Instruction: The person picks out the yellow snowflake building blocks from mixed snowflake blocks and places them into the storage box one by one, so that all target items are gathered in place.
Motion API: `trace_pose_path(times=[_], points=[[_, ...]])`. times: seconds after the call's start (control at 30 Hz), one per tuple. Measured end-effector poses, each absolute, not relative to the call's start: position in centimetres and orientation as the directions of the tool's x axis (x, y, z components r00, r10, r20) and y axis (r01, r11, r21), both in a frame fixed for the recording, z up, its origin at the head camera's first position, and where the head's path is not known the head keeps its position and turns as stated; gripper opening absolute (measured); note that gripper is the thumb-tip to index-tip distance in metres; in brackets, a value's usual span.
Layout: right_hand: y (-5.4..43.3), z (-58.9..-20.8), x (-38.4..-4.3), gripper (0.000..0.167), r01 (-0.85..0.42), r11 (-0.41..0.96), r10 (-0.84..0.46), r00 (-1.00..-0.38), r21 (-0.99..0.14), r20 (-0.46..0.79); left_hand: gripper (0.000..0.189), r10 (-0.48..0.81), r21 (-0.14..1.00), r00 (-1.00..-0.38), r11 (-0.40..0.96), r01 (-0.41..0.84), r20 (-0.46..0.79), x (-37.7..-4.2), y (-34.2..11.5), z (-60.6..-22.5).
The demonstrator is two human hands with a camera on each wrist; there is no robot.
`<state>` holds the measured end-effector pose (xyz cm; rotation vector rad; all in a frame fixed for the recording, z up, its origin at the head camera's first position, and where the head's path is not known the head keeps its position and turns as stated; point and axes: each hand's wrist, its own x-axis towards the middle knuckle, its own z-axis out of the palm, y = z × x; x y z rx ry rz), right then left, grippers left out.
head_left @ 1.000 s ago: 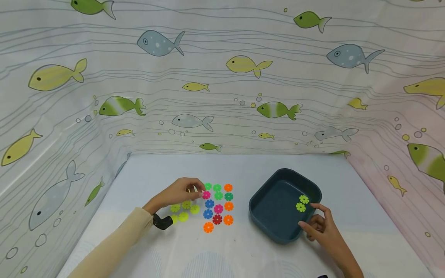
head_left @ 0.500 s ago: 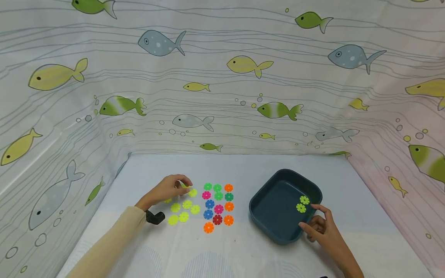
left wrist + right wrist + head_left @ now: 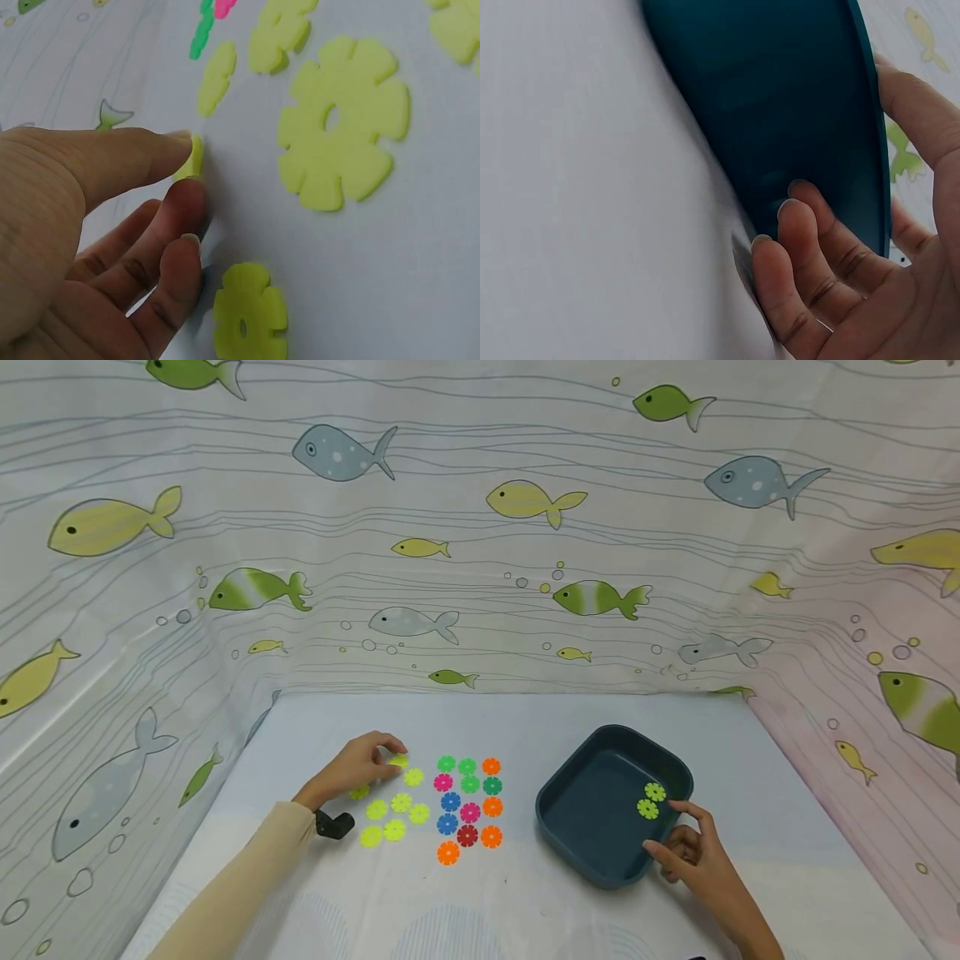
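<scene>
My left hand reaches over a group of yellow notched plastic discs on the left of the table. Its thumb and a fingertip pinch the edges of one yellow disc, partly hidden behind them in the left wrist view. Another yellow disc lies flat close by. On the right, my right hand grips the near right side of a dark blue tray. In the right wrist view, several curled fingers rest against the tray's outer wall. Two yellow-green discs lie inside the tray.
Between the yellow discs and the tray, discs of other colours lie in loose rows: green, pink, blue, dark red and orange. A fish-print sheet encloses the table at the back and sides.
My left hand has moved left, from the pink disc beside the green ones back to the yellow discs, and closes on one there. My right hand and the tray stay put.
</scene>
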<state>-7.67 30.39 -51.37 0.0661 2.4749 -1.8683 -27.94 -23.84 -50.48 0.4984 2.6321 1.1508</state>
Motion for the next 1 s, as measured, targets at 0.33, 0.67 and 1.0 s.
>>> trace_pose_path(times=[0.33, 0.67, 1.0], points=[[30.39, -51.38, -7.65, 0.076, 0.054, 0.268, 0.001, -0.998, -0.962, -0.056, 0.034, 0.35, 0.733, -0.933, 0.655, 0.182, -0.082, -28.67, -23.92, -50.86], [30.22, -51.24, -7.59, 0.075, 0.062, 0.26, 0.017, -0.998, -0.964, -0.06, 0.028, 0.333, 0.724, -0.936, 0.673, 0.152, -0.112, -28.64, -23.53, -50.7], [30.28, -51.45, -7.71, 0.076, 0.068, 0.262, 0.011, -0.998, -0.963, -0.067, 0.025, 0.396, 0.717, -0.914, 0.662, 0.218, -0.087, -28.6, -23.75, -50.16]])
